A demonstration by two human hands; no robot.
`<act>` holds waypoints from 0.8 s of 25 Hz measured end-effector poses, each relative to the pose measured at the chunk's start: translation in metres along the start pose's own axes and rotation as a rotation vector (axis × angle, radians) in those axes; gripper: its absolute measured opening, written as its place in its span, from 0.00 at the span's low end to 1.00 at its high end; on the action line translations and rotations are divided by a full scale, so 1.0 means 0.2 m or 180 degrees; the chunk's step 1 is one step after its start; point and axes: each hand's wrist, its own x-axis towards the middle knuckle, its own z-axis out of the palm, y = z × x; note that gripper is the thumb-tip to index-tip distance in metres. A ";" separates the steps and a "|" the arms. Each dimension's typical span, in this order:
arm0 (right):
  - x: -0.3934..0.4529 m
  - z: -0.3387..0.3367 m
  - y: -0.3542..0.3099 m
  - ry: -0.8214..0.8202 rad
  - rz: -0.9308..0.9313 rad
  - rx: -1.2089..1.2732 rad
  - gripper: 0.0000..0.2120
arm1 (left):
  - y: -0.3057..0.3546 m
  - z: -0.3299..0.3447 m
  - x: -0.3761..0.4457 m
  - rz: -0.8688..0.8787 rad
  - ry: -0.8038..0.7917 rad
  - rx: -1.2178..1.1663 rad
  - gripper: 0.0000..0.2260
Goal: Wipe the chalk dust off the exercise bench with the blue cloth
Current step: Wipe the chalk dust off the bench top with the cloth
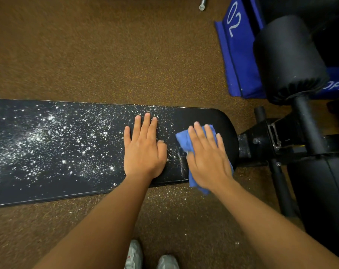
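A long black exercise bench (98, 183) runs from the left edge to a rounded end at the right. White chalk dust (48, 138) speckles most of its left and middle. My left hand (143, 148) lies flat on the pad with straight fingers. My right hand (207, 156) presses a crumpled blue cloth (184, 140) flat on the bench near its rounded end. The cloth's lower corner hangs over the near edge. The pad around the cloth looks mostly dark, with a thin chalk smear beside it.
Brown speckled rubber floor (106, 55) surrounds the bench. Black roller pads (286, 59) and the metal frame (271, 140) stand at the right. A blue padded block (236, 55) lies behind them. A metal bar end (202, 5) shows at the top. My shoes (151, 259) are below.
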 end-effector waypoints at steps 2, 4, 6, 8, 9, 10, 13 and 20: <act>0.24 -0.03 -0.06 -0.0002 0.0351 0.0020 0.30 | 0.00 0.00 0.00 -0.0002 -0.0007 -0.0002 0.30; 0.45 -0.06 -0.16 -0.0047 0.0385 0.0168 0.28 | 0.00 0.00 0.00 0.0012 -0.0028 -0.0018 0.30; 0.47 -0.05 -0.21 -0.0051 0.0042 0.0209 0.28 | 0.00 0.00 0.00 0.0036 0.0011 -0.0082 0.31; 0.30 -0.04 -0.17 0.0002 -0.0286 0.0188 0.29 | -0.01 0.00 0.01 0.0045 0.0037 -0.0164 0.31; 0.19 -0.02 -0.14 0.0054 -0.0393 0.0174 0.30 | -0.01 0.00 0.01 0.0045 0.0053 -0.0183 0.31; 0.09 -0.02 -0.10 0.0051 -0.0391 0.0159 0.31 | -0.01 -0.01 0.00 0.0039 0.0059 -0.0195 0.31; 0.17 -0.03 -0.06 -0.0054 0.0026 0.0100 0.30 | -0.01 -0.01 0.00 0.0046 0.0019 -0.0197 0.32; 0.18 0.00 -0.18 0.0066 -0.0326 0.0129 0.30 | -0.02 0.01 0.00 0.0035 0.0074 -0.0212 0.32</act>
